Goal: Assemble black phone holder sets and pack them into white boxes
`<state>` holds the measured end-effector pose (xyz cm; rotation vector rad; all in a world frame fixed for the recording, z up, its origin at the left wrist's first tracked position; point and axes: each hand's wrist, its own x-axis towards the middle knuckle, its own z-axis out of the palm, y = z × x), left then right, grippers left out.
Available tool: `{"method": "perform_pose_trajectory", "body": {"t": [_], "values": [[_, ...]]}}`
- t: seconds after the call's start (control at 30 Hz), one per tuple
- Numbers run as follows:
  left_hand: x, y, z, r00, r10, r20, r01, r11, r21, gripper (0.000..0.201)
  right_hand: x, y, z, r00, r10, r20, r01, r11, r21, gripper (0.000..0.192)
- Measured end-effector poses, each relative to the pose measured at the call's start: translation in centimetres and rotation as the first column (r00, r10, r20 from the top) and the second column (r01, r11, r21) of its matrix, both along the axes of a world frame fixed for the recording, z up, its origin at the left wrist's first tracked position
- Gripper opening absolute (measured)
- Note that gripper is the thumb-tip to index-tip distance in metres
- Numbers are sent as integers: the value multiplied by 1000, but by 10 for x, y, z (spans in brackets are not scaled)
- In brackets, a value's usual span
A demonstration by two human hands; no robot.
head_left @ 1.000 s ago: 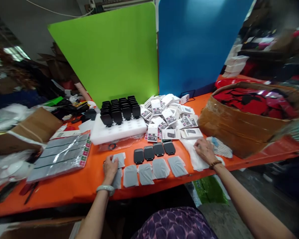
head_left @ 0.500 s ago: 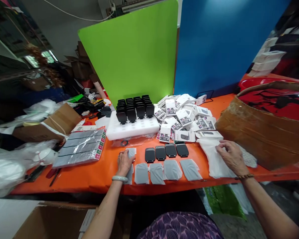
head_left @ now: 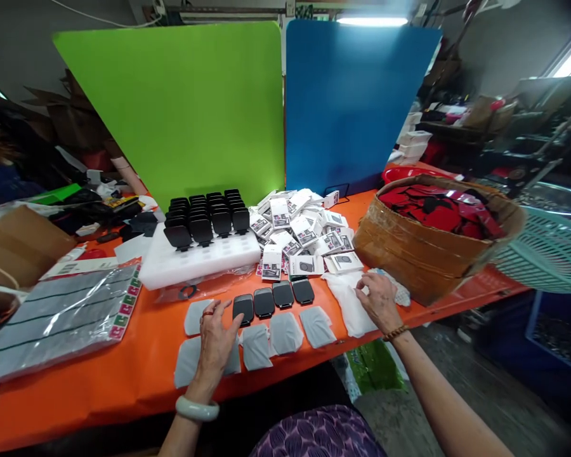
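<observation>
My left hand [head_left: 217,343] hovers low over the table with fingers spread, its thumb beside the leftmost of several flat black pads [head_left: 264,303] in a row. Beneath and around it lie flat grey packets [head_left: 285,333] in thin whitish wrapping, partly hidden by the hand. At the right, my right hand [head_left: 379,306] rests over a pile of thin white bags [head_left: 347,304]. Its thumb and forefinger are pinched together at the pile's upper edge, apparently on a bag.
Behind the pads stand a white foam block [head_left: 200,260] bearing rows of black holders [head_left: 200,228] and a heap of small white boxes [head_left: 304,228]. An open carton [head_left: 409,254] with red and black pieces is at right, a plastic-wrapped grey stack [head_left: 66,317] at left.
The view has swung right. My left hand has come off the grey packet at the left end and moved right toward the black pads. My right hand stays at the white bags.
</observation>
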<state>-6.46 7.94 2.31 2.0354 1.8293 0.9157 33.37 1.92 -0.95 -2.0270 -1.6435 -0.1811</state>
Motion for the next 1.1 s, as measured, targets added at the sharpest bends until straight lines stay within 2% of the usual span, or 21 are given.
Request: {"method": "perform_pose_trajectory", "body": {"t": [0.13,0.27,0.43,0.6,0.7,0.77,0.83,0.93,1.03,1.1], "values": [[13,-18,4,992,-44,117,46,999,-15,39,-3,-6,-10,998,-52,-41,50,998,-43,11],[21,-29,9,983,-71,170,84,994,-71,38,-6,1,-23,992,-81,-92,80,997,-17,23],[26,-35,14,976,-64,208,93,987,-132,38,-10,12,-23,977,-105,-184,118,991,62,15],[37,-43,18,959,-58,279,105,982,-159,37,-4,7,-7,953,-102,-284,161,968,190,12],[50,-50,22,932,-80,353,157,968,-196,36,-6,-2,14,926,-94,-364,217,925,312,14],[61,-55,27,897,-109,428,232,941,-247,38,-18,-7,33,901,-33,-432,228,884,408,15],[72,-60,33,848,-120,516,327,885,-332,46,-39,-13,50,881,72,-467,185,857,481,14],[85,-65,44,748,-104,655,455,800,-392,64,-82,-23,69,859,243,-451,23,861,508,7],[91,-66,53,665,-125,736,512,794,-327,69,-127,-35,73,824,394,-407,-169,857,487,5],[91,-66,56,662,-134,738,491,822,-290,60,-150,-42,70,798,461,-388,-260,844,469,9]]}}
